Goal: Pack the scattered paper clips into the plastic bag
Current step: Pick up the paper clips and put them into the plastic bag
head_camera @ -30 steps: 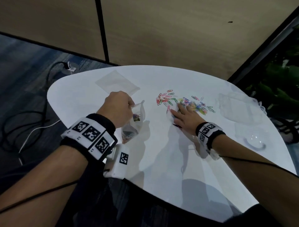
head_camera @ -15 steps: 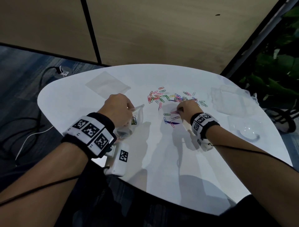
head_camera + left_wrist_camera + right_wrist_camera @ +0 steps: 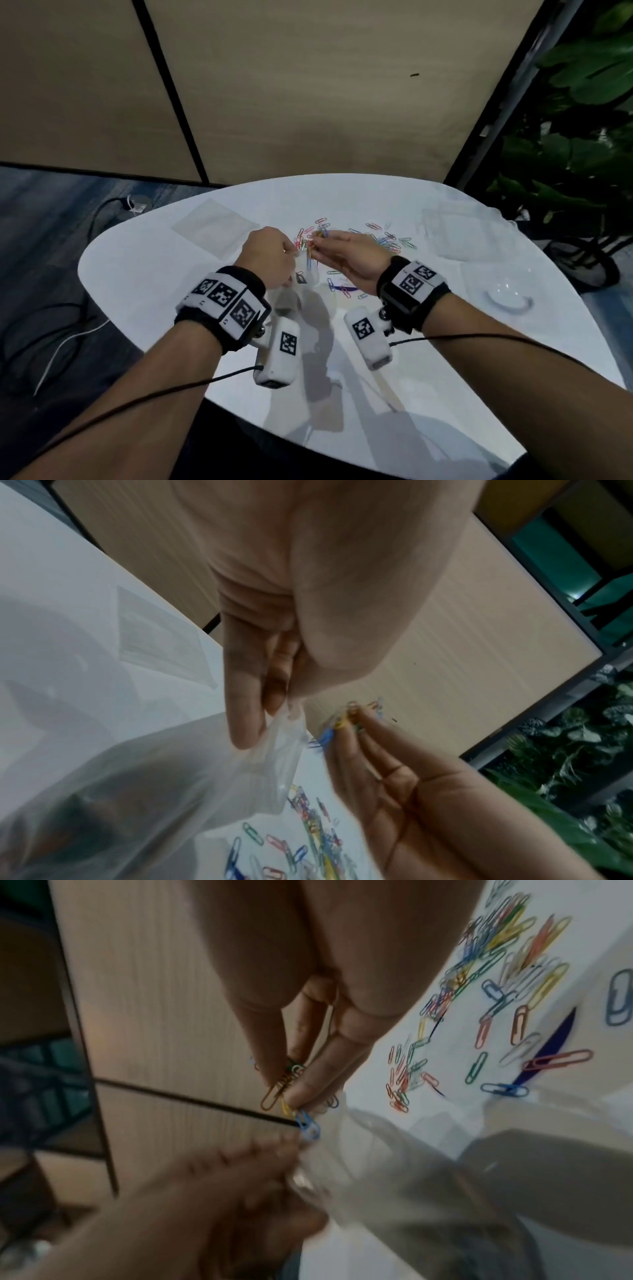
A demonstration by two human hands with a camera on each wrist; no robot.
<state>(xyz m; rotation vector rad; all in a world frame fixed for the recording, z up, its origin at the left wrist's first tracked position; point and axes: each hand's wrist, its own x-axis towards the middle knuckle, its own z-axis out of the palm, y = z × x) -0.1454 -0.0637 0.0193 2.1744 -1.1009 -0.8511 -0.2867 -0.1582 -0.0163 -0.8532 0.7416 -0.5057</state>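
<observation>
My left hand [image 3: 270, 257] [image 3: 260, 696] pinches the top edge of a clear plastic bag [image 3: 306, 274] [image 3: 154, 791] [image 3: 394, 1164] and holds it up above the white table [image 3: 171, 274]; some clips lie in its bottom. My right hand [image 3: 346, 257] [image 3: 294, 1074] pinches a small bunch of coloured paper clips [image 3: 317, 236] [image 3: 291, 1093] [image 3: 339, 723] right at the bag's mouth. More coloured clips [image 3: 387, 236] [image 3: 496, 961] [image 3: 308, 831] lie scattered on the table behind and under my hands.
Flat clear bags lie at the back left [image 3: 214, 226] and at the right [image 3: 466, 233]. A clear round lid [image 3: 507, 291] sits near the right edge. A plant [image 3: 582, 102] stands at the right, cables [image 3: 68, 308] lie on the floor at the left.
My right hand lifted off the table with a bunch of clips and moved left to the bag's mouth. My left hand raised the bag a little.
</observation>
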